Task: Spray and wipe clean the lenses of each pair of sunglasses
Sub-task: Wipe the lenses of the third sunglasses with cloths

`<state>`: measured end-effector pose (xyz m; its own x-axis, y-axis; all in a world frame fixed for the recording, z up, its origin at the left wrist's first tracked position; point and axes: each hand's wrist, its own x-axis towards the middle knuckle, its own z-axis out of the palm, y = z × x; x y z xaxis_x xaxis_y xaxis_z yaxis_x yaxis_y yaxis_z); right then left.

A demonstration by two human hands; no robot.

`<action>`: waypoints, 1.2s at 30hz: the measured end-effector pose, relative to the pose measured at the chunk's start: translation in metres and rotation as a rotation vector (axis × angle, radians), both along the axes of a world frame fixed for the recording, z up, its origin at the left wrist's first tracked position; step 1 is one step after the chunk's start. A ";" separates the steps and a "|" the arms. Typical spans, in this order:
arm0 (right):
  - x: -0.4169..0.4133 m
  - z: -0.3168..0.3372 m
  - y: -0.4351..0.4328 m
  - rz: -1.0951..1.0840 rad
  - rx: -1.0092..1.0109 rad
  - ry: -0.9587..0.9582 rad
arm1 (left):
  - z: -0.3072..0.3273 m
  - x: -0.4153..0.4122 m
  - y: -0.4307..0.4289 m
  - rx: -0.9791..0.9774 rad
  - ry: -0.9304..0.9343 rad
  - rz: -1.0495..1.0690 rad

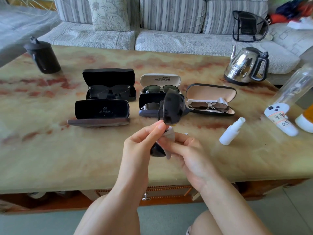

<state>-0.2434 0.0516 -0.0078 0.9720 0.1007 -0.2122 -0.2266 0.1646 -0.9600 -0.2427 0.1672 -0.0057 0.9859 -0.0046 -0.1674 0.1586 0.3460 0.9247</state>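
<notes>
Pinching what, that left hand [137,146]?
Dark, glossy sunglasses [169,109], held on end above the marbled table [50,150]; its fingers curl at the frame's middle.
And the right hand [189,155]?
Its fingers pinch a soft grey cloth [168,135] round the lower lens. A white plastic spray bottle [231,131] lies on its side nearby, right.

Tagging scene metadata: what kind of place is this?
Most likely a home living room: a striped cushioned sofa stands behind a low marble-look coffee table, and a steel kettle sits on the table.
</notes>
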 end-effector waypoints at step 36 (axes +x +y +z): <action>0.000 0.009 -0.016 0.058 -0.099 -0.147 | 0.007 0.010 0.019 0.244 -0.192 -0.169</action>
